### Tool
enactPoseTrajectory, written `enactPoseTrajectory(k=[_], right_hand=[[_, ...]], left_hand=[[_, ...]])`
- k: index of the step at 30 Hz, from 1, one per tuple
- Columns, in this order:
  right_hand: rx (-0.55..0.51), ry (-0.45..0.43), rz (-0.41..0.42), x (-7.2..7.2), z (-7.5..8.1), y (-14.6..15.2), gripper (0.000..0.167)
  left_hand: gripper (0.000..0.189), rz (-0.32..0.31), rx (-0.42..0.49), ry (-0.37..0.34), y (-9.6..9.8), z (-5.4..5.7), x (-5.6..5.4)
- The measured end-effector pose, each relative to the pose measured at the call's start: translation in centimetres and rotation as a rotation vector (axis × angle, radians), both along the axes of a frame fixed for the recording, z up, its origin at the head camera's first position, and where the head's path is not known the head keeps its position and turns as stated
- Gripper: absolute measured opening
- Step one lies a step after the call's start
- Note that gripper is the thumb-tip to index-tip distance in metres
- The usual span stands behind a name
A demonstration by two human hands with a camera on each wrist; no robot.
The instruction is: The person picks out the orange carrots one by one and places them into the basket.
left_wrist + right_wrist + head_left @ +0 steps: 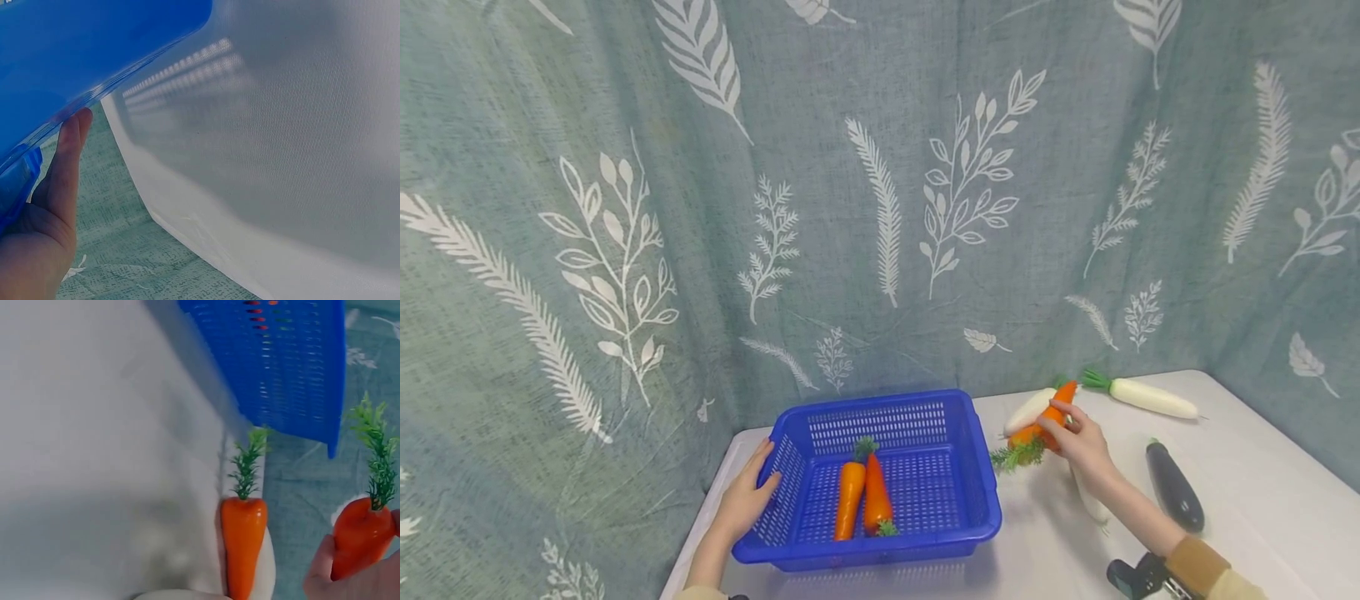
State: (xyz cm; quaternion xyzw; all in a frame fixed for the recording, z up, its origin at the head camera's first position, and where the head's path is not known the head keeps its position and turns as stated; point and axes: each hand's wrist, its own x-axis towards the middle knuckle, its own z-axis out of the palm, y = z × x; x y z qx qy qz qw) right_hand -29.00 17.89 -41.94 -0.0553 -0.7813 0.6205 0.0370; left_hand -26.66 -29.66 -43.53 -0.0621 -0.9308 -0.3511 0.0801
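My left hand (747, 497) grips the left rim of a blue plastic basket (973, 467), with the thumb over the edge; its straight fingers lie along the rim in the left wrist view. Two carrots lie side by side inside: a lighter orange carrot (849, 500) and a redder carrot (876, 492). To the right of the basket, my right hand (1086, 450) pinches a carrot (359, 540) between thumb and fingers, its leafy top toward the basket. Another carrot (242, 540) lies on the table below it, partly hidden in the head view.
Beyond the held carrot lies a white radish (1028, 411). A second white radish (1153, 398) rests at the back right, and a third white radish (1091, 498) is partly under my right arm. A dark eggplant (1175, 487) lies farther right on the white table (1247, 500). A patterned curtain (895, 250) hangs behind.
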Motion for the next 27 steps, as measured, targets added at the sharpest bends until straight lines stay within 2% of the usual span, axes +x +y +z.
enactPoseTrajectory(k=[5, 8, 21, 27], right_hand=[[-0.180, -0.065, 0.028, 0.0, 0.1, 0.0, 0.060], [-0.259, -0.075, 0.047, 0.1, 0.0, -0.2, 0.059], [-0.355, -0.060, 0.127, 0.9, 0.7, -2.2, 0.057], [-0.408, -0.057, 0.130, 0.7, 1.2, -3.2, 0.055]], left_hand=[[0.055, 0.007, -0.008, -0.007, 0.0, 0.1, 0.1], [0.055, 0.014, -0.011, -0.014, 0.1, 0.2, 0.2], [0.055, 0.026, 0.000, -0.034, 0.3, 0.6, 0.3], [0.055, 0.027, 0.002, -0.037, 0.2, 0.7, 0.3]])
